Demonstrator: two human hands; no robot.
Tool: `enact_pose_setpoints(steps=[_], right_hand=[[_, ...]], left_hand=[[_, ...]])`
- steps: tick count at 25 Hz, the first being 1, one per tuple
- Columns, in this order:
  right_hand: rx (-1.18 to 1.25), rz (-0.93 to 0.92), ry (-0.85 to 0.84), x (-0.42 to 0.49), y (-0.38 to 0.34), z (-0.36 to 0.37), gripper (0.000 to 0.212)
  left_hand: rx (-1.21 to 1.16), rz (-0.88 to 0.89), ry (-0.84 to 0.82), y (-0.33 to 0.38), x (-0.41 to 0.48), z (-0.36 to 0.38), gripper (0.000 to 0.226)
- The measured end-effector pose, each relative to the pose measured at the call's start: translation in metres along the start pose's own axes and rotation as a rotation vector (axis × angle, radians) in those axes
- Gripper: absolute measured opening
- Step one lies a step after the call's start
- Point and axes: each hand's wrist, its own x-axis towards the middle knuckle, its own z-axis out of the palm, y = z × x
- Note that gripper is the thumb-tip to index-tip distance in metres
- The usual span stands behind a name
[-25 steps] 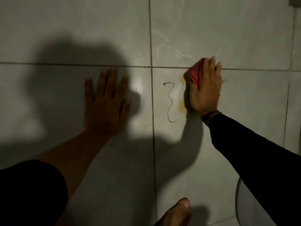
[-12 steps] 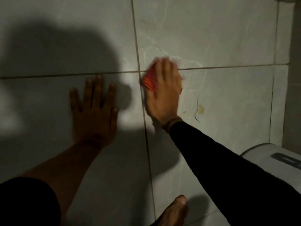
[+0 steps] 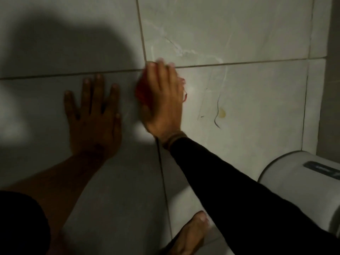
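under the right hand (image 3: pixel 162 100), a blurred red cloth (image 3: pixel 142 92).

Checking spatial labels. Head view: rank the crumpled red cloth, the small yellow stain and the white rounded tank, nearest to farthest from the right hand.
1. crumpled red cloth: pressed under the right hand, showing at its left edge.
2. small yellow stain: on the grey tile to the hand's right, apart from it.
3. white rounded tank: lower right corner, farthest.
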Motion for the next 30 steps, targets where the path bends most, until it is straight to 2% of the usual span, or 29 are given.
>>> enact_pose_setpoints(steps=[2,4,5,7,9,11,14,15,17,19,21,22,24,25,27,29,30], right_hand=[[0.07,-0.149,-0.007,-0.029,-0.019,0.016,0.074],[0.019,-0.15,-0.207,-0.118,-0.014,-0.002,0.075],[-0.032,-0.08,-0.248,-0.152,0.009,-0.019,0.077],[-0.072,0.171,-0.23,-0.166,0.071,-0.045,0.079],[-0.016,0.431,-0.09,-0.129,0.112,-0.057,0.081],[-0.027,0.467,-0.039,-0.117,0.11,-0.052,0.081],[0.033,0.485,-0.155,-0.178,0.076,-0.048,0.079],[0.053,0.531,-0.136,-0.192,0.082,-0.056,0.078],[0.086,0.63,-0.029,-0.156,0.117,-0.071,0.077],[0.05,0.729,0.076,-0.064,0.154,-0.08,0.082],[-0.017,0.549,0.067,0.017,0.166,-0.077,0.084],[-0.028,0.452,0.033,0.029,0.162,-0.069,0.083],[-0.026,0.301,-0.065,0.003,0.149,-0.063,0.08],[-0.01,0.287,-0.117,-0.022,0.145,-0.07,0.08],[0.011,0.368,-0.107,-0.042,0.163,-0.09,0.081],[0.002,0.551,-0.038,0.004,0.171,-0.092,0.084],[-0.039,0.576,0.003,0.038,0.161,-0.085,0.086]], left_hand=[[-0.014,0.001,-0.007,0.0,-0.001,0.0,0.075],[-0.014,-0.01,-0.013,0.0,0.0,0.0,0.074],[-0.012,-0.013,-0.016,0.0,0.0,0.001,0.073],[-0.003,-0.016,-0.02,0.0,-0.001,0.002,0.073],[0.012,-0.004,-0.024,-0.002,0.001,0.004,0.073],[-0.015,-0.003,-0.037,-0.003,0.001,0.003,0.073],[-0.035,-0.019,-0.05,-0.001,0.001,-0.002,0.073],[-0.038,-0.016,-0.054,0.0,0.001,-0.003,0.073],[-0.04,-0.011,-0.047,-0.001,0.0,-0.002,0.073],[-0.046,-0.01,-0.042,-0.001,0.0,0.0,0.073],[-0.027,-0.006,-0.045,-0.001,0.001,0.0,0.073],[-0.013,-0.005,-0.048,-0.001,0.002,-0.001,0.073],[-0.011,-0.022,-0.052,-0.001,0.001,-0.002,0.074],[-0.018,-0.03,-0.052,0.0,0.0,-0.002,0.074],[-0.014,-0.024,-0.048,0.0,-0.001,-0.003,0.074],[0.001,-0.016,-0.036,-0.001,-0.001,-0.001,0.073],[0.004,-0.018,-0.039,-0.001,-0.001,-0.001,0.073]])
